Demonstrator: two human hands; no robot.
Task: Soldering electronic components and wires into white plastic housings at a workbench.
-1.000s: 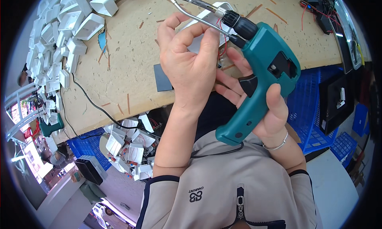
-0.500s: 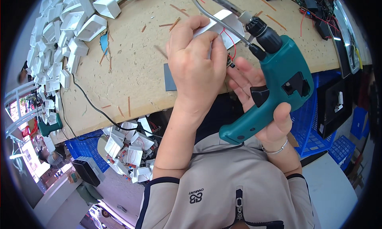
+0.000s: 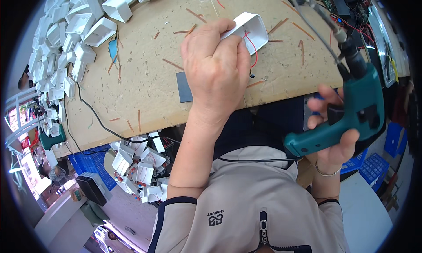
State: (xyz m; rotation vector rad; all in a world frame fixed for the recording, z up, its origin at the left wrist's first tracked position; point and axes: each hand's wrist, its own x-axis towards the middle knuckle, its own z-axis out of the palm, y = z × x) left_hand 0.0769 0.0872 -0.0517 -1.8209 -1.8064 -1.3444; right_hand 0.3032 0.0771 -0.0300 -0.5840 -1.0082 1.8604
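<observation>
My left hand [image 3: 215,73], over the table, is closed on an open white plastic box [image 3: 257,27] tilted away from me. A red wire [image 3: 256,51] loops out of the box, down to a small dark part [image 3: 252,75] by my fingers; most of that part is hidden. To the right, past the table's front edge, my right hand [image 3: 338,149] grips a green soldering gun [image 3: 367,88] by its handle. Its metal tip and feed tube point up, slightly blurred. A flat dark grey block [image 3: 184,87] lies beside my left wrist.
White boxes [image 3: 79,24] pile up at the far left. Several copper-coloured strips [image 3: 303,31] are scattered over the table [image 3: 145,77]. A black cable [image 3: 94,108] crosses its left part. White boxes with wires [image 3: 145,169] sit below the front edge; circuit boards [image 3: 340,20] lie at the back right.
My right hand has carried the soldering gun right and toward me, away from the white box. My left hand has barely moved and still holds the box, which shows more fully.
</observation>
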